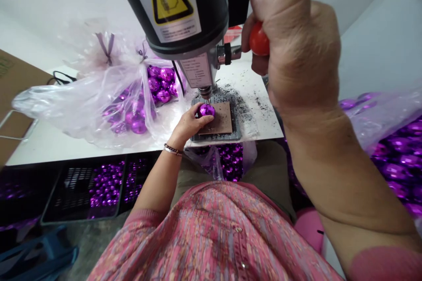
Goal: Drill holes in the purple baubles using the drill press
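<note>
My left hand (194, 122) grips a shiny purple faceted ball (207, 110), thumb on its near side and fingers behind it. The ball sits over a brown board (222, 118) on the grey base (235, 129) of a bench drill press (198, 17). Directly above the ball is the drill chuck (205, 92); whether the bit touches the ball I cannot tell. High on the right, my right hand (293, 39) is wrapped round the red knob (259, 39) of the drill press lever.
Clear plastic bags (115, 105) of purple balls stand on the white table (82, 142) to the left. Dark shavings (247, 101) lie around the base. Below the table is a black crate (75, 180) of balls. Another bag (395, 149) is at the right, a cardboard box (20, 79) at the left.
</note>
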Available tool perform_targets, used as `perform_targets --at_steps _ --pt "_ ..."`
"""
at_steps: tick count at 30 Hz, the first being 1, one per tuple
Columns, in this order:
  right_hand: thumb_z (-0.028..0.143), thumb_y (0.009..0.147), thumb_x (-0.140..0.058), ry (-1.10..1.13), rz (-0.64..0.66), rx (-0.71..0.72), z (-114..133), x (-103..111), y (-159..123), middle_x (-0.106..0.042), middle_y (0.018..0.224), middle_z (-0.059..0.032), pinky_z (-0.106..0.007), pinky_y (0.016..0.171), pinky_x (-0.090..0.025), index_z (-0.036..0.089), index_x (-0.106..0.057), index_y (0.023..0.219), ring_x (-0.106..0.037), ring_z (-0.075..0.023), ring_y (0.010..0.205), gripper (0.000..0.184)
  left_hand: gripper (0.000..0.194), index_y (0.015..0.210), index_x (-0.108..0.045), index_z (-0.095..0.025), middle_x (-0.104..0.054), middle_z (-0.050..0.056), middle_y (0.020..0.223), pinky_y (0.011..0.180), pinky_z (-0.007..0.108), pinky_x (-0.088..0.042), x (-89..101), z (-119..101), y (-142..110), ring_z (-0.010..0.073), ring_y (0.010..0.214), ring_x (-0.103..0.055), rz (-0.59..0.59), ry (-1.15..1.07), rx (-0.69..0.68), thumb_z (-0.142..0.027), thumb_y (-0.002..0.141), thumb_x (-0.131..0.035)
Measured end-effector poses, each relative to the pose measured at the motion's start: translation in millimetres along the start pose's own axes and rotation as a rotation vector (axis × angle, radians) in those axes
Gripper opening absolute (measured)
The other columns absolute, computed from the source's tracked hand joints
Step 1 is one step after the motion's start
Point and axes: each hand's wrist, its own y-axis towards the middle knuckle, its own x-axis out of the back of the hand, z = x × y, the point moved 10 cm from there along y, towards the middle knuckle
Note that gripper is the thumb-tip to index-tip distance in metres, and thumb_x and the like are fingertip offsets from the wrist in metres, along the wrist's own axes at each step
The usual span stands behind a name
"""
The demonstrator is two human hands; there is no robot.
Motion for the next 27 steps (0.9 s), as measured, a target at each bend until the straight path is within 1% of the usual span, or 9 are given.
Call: perform_targets --at_steps 3,5,8,10,14,16,20,24,27 --pt "0.053 0.102 -0.043 -0.002 -0.001 0.003 1.2 -0.2 -1.6 -0.039 0.055 0.0078 -0.015 0.053 -0.028 0.013 -0.037 0.071 -0.036 0.004 0.05 0.051 0.059 0.129 -0.072 -0.018 -0.077 0.005 0.109 0.094 0.034 -0.054 -4.7 -5.6 -0.1 0.0221 0.099 -0.068 0.043 0.043 0.03 -0.037 0.075 -0.083" --pt "0.052 0.102 -0.043 0.006 0.009 0.008 1.8 -1.1 -3.3 -0.039 0.056 0.0078 -0.013 0.054 -0.03 0.013 -0.037 0.071 -0.037 0.0043 0.051 0.049 0.058 0.128 -0.072 -0.017 -0.076 0.005 0.113 0.099 0.035 -0.053 -5.8 -12.2 -0.3 0.0232 0.104 -0.068 0.034 0.085 0.027 -0.032 0.073 -0.084" --pt "0.051 0.101 -0.044 0.023 0.011 0.015 2.7 -1.2 -5.6 -0.039 0.058 0.007 -0.012 0.054 -0.031 0.014 -0.037 0.072 -0.039 0.0044 0.053 0.048 0.063 0.13 -0.07 -0.016 -0.073 0.009 0.124 0.107 0.037 -0.05 -7.2 -22.4 1.5 0.0249 0.113 -0.066 -0.006 0.138 -0.012 -0.025 0.069 -0.086" --pt "0.052 0.101 -0.044 0.006 -0.005 0.007 1.4 0.4 -6.4 -0.039 0.059 0.0068 -0.012 0.053 -0.03 0.014 -0.036 0.073 -0.038 0.0044 0.052 0.048 0.06 0.126 -0.071 -0.015 -0.072 0.009 0.122 0.106 0.038 -0.05 -11.0 -26.1 4.5 0.0257 0.113 -0.065 0.001 0.16 -0.033 -0.023 0.068 -0.087" --pt "0.05 0.102 -0.047 0.001 0.008 0.044 1.6 1.0 -8.2 -0.042 0.06 0.0054 -0.015 0.055 -0.031 0.014 -0.038 0.072 -0.037 0.0029 0.052 0.048 0.041 0.105 -0.074 -0.015 -0.071 0.004 0.098 0.091 0.035 -0.053 -22.8 -27.6 10.8 0.0227 0.094 -0.064 0.085 0.166 -0.068 -0.023 0.067 -0.086" --pt "0.043 0.101 -0.05 -0.024 0.031 0.045 -1.0 0.9 -11.2 -0.043 0.061 0.0034 -0.018 0.056 -0.031 0.013 -0.043 0.07 -0.038 0.0008 0.055 0.044 0.039 0.103 -0.073 -0.015 -0.069 0.002 0.092 0.087 0.034 -0.052 -25.6 -25.2 12.3 0.0206 0.088 -0.062 0.102 0.136 -0.067 -0.024 0.067 -0.085" --pt "0.028 0.095 -0.053 -0.159 0.034 0.026 -11.0 6.5 -24.3 -0.04 0.061 0.0019 -0.023 0.059 -0.028 0.013 -0.048 0.067 -0.035 -0.0015 0.059 0.032 0.045 0.107 -0.071 -0.015 -0.069 0.003 0.096 0.091 0.036 -0.051 -25.7 -20.4 12.8 0.0217 0.092 -0.063 0.077 0.102 -0.06 -0.024 0.065 -0.087" --pt "0.028 0.088 -0.057 -0.184 0.022 0.052 -20.4 11.5 -38.2 -0.041 0.059 0.0011 -0.025 0.061 -0.032 0.016 -0.053 0.067 -0.035 -0.0048 0.06 0.025 0.046 0.107 -0.071 -0.014 -0.07 0.005 0.1 0.094 0.037 -0.051 -26.7 -20.5 11.9 0.024 0.098 -0.064 0.074 0.106 -0.071 -0.024 0.065 -0.087" --pt "0.029 0.088 -0.057 -0.205 0.023 0.076 -25.8 11.9 -43.1 -0.04 0.059 0.0005 -0.026 0.062 -0.037 0.019 -0.055 0.068 -0.033 -0.0071 0.059 0.022 0.046 0.108 -0.071 -0.015 -0.071 0.006 0.102 0.095 0.037 -0.052 -26.1 -21.2 11.2 0.0241 0.099 -0.065 0.069 0.101 -0.075 -0.025 0.066 -0.087"
